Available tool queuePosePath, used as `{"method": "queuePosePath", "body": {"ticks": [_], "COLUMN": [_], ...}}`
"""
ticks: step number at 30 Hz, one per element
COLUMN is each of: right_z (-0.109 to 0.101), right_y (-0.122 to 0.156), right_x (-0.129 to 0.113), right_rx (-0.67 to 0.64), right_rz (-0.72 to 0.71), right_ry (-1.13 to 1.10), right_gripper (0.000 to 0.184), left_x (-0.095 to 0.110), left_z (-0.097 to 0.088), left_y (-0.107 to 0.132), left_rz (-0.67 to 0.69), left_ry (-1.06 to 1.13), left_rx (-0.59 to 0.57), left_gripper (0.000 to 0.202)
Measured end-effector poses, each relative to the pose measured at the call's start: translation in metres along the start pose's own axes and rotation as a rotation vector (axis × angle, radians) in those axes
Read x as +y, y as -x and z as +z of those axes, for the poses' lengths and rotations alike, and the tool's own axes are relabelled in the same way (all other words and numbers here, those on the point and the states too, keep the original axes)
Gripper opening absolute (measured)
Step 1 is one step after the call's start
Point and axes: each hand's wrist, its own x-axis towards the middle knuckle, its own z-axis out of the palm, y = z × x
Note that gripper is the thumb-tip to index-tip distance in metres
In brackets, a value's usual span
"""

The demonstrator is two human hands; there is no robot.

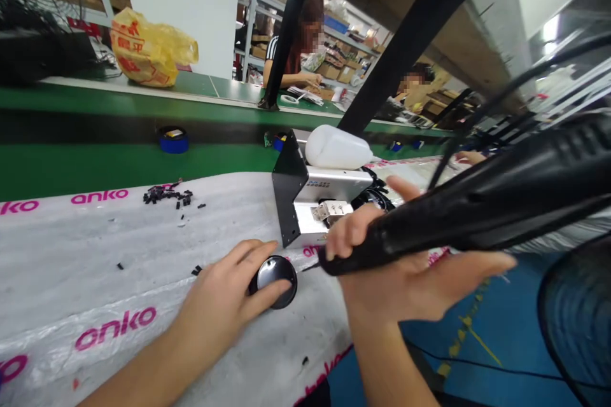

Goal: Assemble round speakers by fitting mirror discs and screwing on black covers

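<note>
My left hand (pixel 233 283) is closed around a round black part (pixel 281 296) with a glossy disc-like face, held down on the plastic-covered bench. In my right hand (pixel 382 267) is a black electric screwdriver (pixel 429 216), tilted, its body running up to the right. Its thin bit points left and ends close to the right edge of the round part; I cannot tell whether the two touch. Just beyond the hands stands a silver and black metal machine (pixel 329 187). A white plastic bottle (pixel 337 146) lies on top of it.
Small black pieces (pixel 167 196) lie piled on the plastic sheet (pixel 143 254). Blue-and-black round items (pixel 173 139) sit on the green conveyor (pixel 95 159) behind. A yellow bag (pixel 150 51) rests at the far side, where people work. A black fan (pixel 577 318) stands at right.
</note>
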Motion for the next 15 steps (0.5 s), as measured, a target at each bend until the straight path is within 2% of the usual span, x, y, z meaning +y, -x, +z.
{"method": "queuePosePath", "body": {"ticks": [2, 4, 7, 9, 12, 15], "right_z": [-0.006, -0.009, -0.011, -0.011, -0.012, -0.013], "right_y": [-0.022, -0.043, -0.061, -0.061, -0.046, -0.023], "right_x": [-0.003, 0.000, 0.015, 0.023, 0.020, 0.004], "right_rx": [0.098, 0.176, 0.228, 0.236, 0.196, -0.018], "right_rz": [-0.062, -0.146, -0.155, -0.086, 0.076, 0.148], "right_ry": [-0.004, 0.044, 0.129, 0.169, 0.149, 0.022], "right_gripper": [0.057, 0.055, 0.064, 0.068, 0.066, 0.056], "left_x": [-0.007, -0.013, -0.016, -0.016, -0.016, -0.017], "left_z": [-0.001, -0.003, -0.010, -0.014, -0.017, -0.017], "left_y": [0.002, 0.001, -0.002, -0.005, -0.007, -0.010], "left_rz": [0.094, 0.125, 0.041, -0.015, -0.037, -0.010], "left_ry": [-0.050, 0.023, 0.150, 0.204, 0.269, 0.322], "left_rx": [-0.006, -0.100, -0.209, -0.238, -0.273, -0.275], "left_gripper": [0.046, 0.056, 0.067, 0.067, 0.074, 0.074]}}
